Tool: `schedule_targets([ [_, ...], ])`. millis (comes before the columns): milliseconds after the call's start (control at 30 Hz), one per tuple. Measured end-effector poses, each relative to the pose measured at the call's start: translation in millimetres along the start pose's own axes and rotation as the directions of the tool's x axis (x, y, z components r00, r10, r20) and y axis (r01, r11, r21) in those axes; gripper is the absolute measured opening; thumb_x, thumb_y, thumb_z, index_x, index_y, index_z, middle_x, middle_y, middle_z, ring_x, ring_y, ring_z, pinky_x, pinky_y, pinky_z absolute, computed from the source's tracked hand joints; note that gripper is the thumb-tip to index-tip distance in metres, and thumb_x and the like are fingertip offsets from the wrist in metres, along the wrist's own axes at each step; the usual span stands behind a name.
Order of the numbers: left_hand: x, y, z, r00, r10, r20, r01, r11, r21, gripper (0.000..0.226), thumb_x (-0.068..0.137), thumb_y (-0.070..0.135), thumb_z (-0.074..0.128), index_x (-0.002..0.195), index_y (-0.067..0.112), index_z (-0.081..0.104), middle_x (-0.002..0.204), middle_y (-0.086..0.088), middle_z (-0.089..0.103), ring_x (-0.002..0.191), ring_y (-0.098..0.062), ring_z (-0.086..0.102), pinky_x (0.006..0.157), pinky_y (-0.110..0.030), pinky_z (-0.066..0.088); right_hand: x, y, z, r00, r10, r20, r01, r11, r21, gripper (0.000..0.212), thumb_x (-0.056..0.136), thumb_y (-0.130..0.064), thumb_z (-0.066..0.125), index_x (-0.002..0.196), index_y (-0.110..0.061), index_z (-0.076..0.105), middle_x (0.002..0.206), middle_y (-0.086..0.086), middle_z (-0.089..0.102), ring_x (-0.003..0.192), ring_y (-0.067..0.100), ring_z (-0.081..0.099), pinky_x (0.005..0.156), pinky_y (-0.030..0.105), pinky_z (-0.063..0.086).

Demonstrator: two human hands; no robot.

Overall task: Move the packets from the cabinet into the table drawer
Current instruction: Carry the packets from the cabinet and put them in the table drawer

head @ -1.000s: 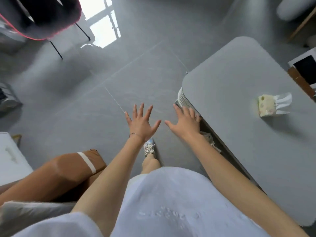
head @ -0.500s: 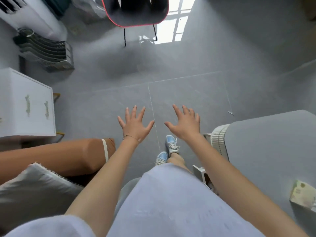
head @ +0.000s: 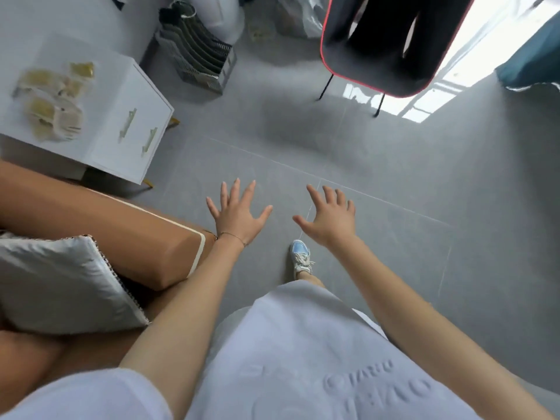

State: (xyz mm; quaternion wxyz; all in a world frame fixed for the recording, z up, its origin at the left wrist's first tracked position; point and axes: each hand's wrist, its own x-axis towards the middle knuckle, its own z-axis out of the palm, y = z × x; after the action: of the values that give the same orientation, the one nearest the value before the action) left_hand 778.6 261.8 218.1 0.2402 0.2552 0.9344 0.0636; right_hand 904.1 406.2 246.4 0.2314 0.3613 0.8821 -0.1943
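1. Both arms reach forward and down over the floor (head: 378, 183), palms facing down, and neither holds anything.
2. The left hand (head: 235, 218) is above the tiles, just beside the end of the brown sofa arm (head: 127, 234). Its fingers (head: 225, 197) are straight and spread wide, with the thumb out to the side. A thin bracelet (head: 231, 236) lies on the wrist.
3. The right hand (head: 328, 219) is level with the left one and a little apart from it. Its fingers are also straight and spread, touching nothing. One shoe (head: 301, 256) shows on the floor below this hand.
4. Compared with half a second ago, the hands keep the same open pose, but the view has turned to the left. The grey counter that showed at the right edge is now out of view. The white cabinet (head: 121, 86) is closer, and its top can now be seen.
5. The packets (head: 51, 104) lie in a loose group on top of the cabinet, at the upper left and well apart from both hands. They are yellowish and blurred, so I cannot count them. Two pale handles (head: 138, 131) are on the cabinet front.
6. The floor is made of large grey tiles. A grey cushion (head: 60, 283) rests on the sofa. A slotted file rack (head: 200, 56) stands behind the cabinet. A dark chair (head: 378, 56) with a red edge stands near the bright window light, and a teal curtain (head: 530, 68) hangs at the far right.
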Motion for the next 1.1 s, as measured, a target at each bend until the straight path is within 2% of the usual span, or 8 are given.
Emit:
schedule_targets([
  [200, 20, -5, -8, 0.982, -0.188, -0.007, 0.185, 0.975, -0.125, 0.069, 0.087, 0.061, 0.045, 0.148, 0.038, 0.021, 0.16, 0.002, 0.008, 0.148, -0.023, -0.004, 0.112, -0.06, -0.006, 61, -10, -37, 0.991, -0.119, 0.054, 0.125, 0.985, -0.118, 0.078, 0.087, -0.064, 0.045, 0.152, -0.036, 0.012, 0.16, 0.003, 0.013, 0.148, 0.029, 0.005, 0.118, 0.049, 0.01],
  [533, 72, -71, -45, 0.891, -0.45, -0.055, 0.426, 0.873, -0.238, 0.069, 0.088, 0.061, 0.044, 0.148, 0.036, 0.021, 0.16, 0.0, 0.009, 0.147, -0.025, -0.001, 0.112, -0.062, 0.0, 150, -109, -74, 0.927, -0.35, 0.135, 0.375, 0.887, -0.27, 0.078, 0.088, -0.065, 0.043, 0.152, -0.035, 0.011, 0.161, 0.004, 0.012, 0.148, 0.03, 0.005, 0.118, 0.05, 0.01],
  [800, 143, -144, -89, 0.863, -0.501, -0.06, 0.473, 0.844, -0.253, 0.07, 0.089, 0.06, 0.042, 0.149, 0.033, 0.019, 0.16, -0.002, 0.008, 0.147, -0.026, -0.003, 0.111, -0.062, 0.001, 220, -230, -88, 0.865, -0.476, 0.158, 0.501, 0.803, -0.324, 0.079, 0.087, -0.065, 0.045, 0.152, -0.034, 0.013, 0.16, 0.005, 0.013, 0.148, 0.031, 0.006, 0.118, 0.051, 0.01],
  [1100, 209, -222, -153, 0.834, -0.552, -0.023, 0.526, 0.806, -0.273, 0.072, 0.088, 0.066, 0.034, 0.15, 0.034, 0.014, 0.161, 0.001, 0.003, 0.148, -0.026, -0.006, 0.112, -0.061, -0.004, 288, -357, -114, 0.813, -0.544, 0.209, 0.58, 0.717, -0.388, 0.078, 0.088, -0.065, 0.043, 0.152, -0.034, 0.01, 0.16, 0.005, 0.011, 0.148, 0.031, 0.006, 0.118, 0.052, 0.009],
])
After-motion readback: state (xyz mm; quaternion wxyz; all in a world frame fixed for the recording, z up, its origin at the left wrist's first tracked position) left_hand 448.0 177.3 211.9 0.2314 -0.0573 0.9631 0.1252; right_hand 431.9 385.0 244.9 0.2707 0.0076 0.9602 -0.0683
